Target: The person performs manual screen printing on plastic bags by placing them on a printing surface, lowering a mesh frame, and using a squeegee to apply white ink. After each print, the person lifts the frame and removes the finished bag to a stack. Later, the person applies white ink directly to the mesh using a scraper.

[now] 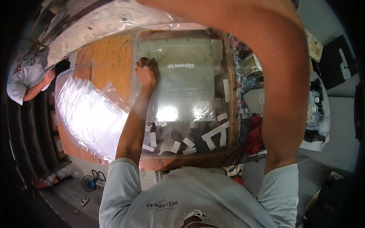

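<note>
A clear plastic bag (182,81) with white print lies flat on the worktable in front of me. My left hand (146,72) is at its upper left edge, with bent fingers closed on the film; a shiny crease shows beside the fingertips. My right forearm (285,83) bends up and across the top of the view, and the right hand itself is beyond the upper edge. Just under that arm, a long whitish panel (114,21) with dark specks slants over the far side of the table, partly cut off.
Fanned clear bags (89,117) are heaped on the table's left part. Pale tape strips (188,142) are stuck below the printed bag. A red cloth (254,136) lies to the right. Another person (28,79) stands at far left. A small fan (89,183) is on the floor.
</note>
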`<state>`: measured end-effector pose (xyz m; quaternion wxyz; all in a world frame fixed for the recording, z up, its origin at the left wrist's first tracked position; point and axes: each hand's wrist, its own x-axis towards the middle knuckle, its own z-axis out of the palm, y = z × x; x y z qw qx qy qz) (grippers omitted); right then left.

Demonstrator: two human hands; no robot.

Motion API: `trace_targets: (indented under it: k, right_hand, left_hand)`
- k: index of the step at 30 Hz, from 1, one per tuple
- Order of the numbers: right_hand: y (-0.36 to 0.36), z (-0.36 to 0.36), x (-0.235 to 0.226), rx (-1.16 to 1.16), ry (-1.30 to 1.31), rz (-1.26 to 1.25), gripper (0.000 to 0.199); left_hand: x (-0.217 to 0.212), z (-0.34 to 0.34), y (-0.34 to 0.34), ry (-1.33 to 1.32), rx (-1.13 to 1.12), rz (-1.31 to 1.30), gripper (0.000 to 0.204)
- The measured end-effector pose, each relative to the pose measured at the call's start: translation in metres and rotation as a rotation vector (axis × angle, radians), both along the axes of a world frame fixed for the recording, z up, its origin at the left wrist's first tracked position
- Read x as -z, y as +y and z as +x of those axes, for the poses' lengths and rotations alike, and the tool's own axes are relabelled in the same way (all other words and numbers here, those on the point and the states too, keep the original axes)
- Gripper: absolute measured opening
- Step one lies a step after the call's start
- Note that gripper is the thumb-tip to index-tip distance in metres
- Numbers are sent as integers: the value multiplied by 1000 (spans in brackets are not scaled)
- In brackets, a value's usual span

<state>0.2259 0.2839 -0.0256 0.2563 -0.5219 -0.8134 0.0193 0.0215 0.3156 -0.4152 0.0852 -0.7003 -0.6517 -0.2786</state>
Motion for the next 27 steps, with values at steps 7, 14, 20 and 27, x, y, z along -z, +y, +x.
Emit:
trace_targets:
  k: [7, 14, 20, 27]
  right_hand:
    - [17, 0, -24, 17, -38, -73, 49]
    - [21, -12, -41, 56, -69, -1, 56]
    - [45, 7, -10, 28, 19, 87, 64]
    - [29, 6, -10, 78, 30, 55, 73]
  left_hand:
    - [-75, 36, -28, -752, 157, -105, 21]
    - [-62, -132, -61, -672, -329, 24, 31]
    - [-82, -283, -131, -255, -786, 165, 48]
    - [5, -107, -248, 22, -169, -508, 71]
